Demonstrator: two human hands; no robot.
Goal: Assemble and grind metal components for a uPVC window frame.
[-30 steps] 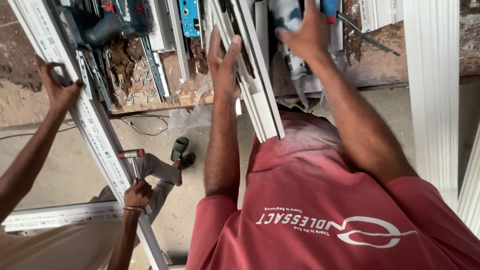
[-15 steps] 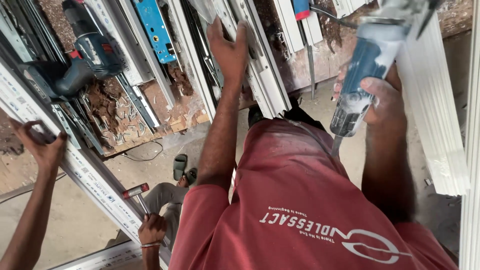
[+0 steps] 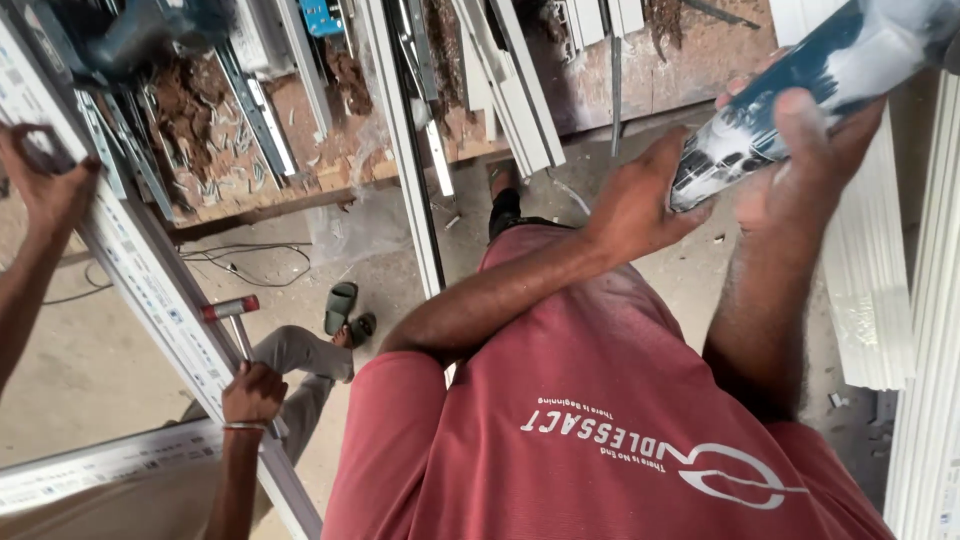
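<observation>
Your right hand [image 3: 800, 165] and left hand [image 3: 640, 205] both grip the tool [image 3: 790, 100]; white profiles [image 3: 520, 90] crowd the table [image 3: 330, 165], a co-worker's hand [image 3: 252, 393] nearby.

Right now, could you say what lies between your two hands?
A blue-and-silver power tool, gripped by left hand and right hand, in head view.

Window-frame workshop: long white plastic frame bars [image 3: 405, 150] across a worn wooden bench [image 3: 330, 165], scattered screws [image 3: 225, 150], a power drill [image 3: 130, 35], dusty concrete floor [image 3: 90, 350].
</observation>
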